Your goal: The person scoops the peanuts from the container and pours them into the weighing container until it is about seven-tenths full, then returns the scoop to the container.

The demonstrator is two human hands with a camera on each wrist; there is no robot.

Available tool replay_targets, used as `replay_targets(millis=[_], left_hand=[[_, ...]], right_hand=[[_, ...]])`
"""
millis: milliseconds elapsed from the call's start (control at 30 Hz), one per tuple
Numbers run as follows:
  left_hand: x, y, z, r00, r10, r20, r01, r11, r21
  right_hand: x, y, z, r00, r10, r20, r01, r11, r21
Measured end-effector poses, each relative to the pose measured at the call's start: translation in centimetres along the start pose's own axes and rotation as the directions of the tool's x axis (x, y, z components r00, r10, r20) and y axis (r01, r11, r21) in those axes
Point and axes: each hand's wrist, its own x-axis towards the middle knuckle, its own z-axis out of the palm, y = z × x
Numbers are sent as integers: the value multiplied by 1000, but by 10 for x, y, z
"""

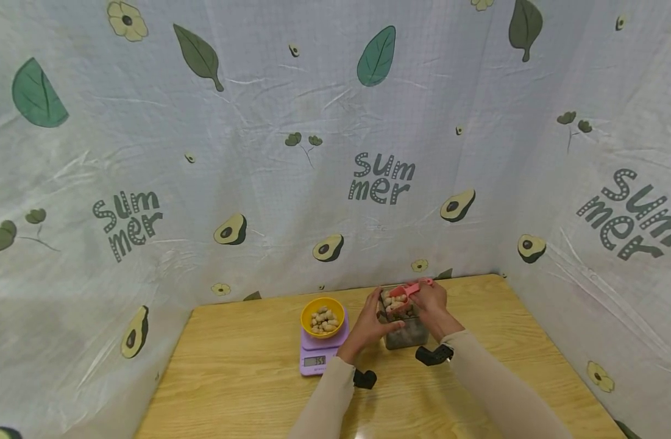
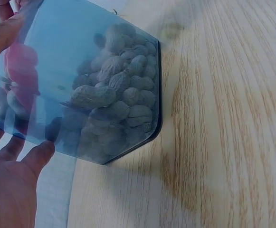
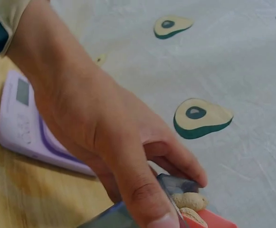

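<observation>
A clear, dark-tinted container (image 1: 408, 337) stands on the table, and unshelled peanuts (image 2: 123, 85) fill its lower part. My left hand (image 1: 367, 327) grips it from the left by the upper edge; in the right wrist view the left thumb (image 3: 149, 199) lies along one wall while the fingers reach round to the far side. My right hand (image 1: 431, 303) holds a red scoop (image 1: 398, 292) by its handle at the container's mouth. Peanuts (image 3: 191, 201) lie in the scoop. Through the tinted wall in the left wrist view, the scoop shows as a red shape inside the container.
Left of the container, a purple kitchen scale (image 1: 313, 347) bears a yellow bowl (image 1: 304, 318) with peanuts in it; its display reads 359. A patterned sheet (image 1: 280, 256) hangs behind the wooden table (image 1: 236, 366) and along both sides.
</observation>
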Motion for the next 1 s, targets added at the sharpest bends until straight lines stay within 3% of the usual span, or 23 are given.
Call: replay_targets(millis=[300, 600, 1000], left_hand=[[-1, 1, 0, 1000, -12, -1, 12, 1000, -13], [-5, 2, -1, 1000, -9, 13, 9, 1000, -5], [-4, 3, -5, 1000, -22, 12, 22, 1000, -15]], right_hand=[[-7, -8, -13, 999, 48, 20, -51, 977, 207], [-8, -13, -31, 994, 107, 18, -108, 950, 294], [-10, -22, -40, 986, 131, 102, -161, 902, 402]])
